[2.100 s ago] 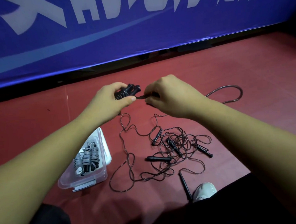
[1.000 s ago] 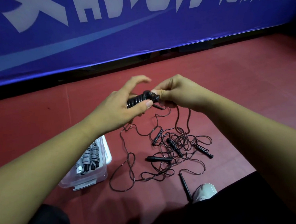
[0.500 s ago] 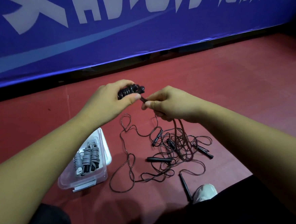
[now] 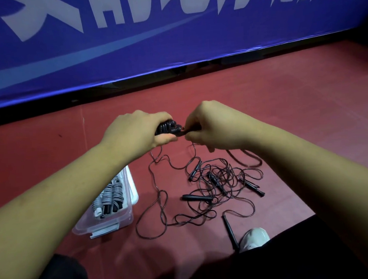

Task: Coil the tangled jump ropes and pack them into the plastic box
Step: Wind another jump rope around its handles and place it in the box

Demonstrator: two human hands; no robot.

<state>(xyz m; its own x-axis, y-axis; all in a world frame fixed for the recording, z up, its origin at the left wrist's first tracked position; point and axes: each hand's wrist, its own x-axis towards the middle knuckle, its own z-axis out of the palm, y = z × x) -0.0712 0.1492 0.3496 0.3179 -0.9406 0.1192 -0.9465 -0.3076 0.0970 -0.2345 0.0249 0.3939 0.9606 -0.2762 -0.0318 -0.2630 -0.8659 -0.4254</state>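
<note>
Red floor under a blue banner: left hand grips one coil, right hand pinches its rope end (tangle below); one box at left.

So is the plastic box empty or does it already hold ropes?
Not empty: the open box holds grey coiled ropes, with room left.

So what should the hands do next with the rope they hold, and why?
Probably the right hand should wrap one more turn around the coiled bundle in the left hand. Loose rope hangs from the bundle to the floor, so it is not ready for the plastic box.
</note>
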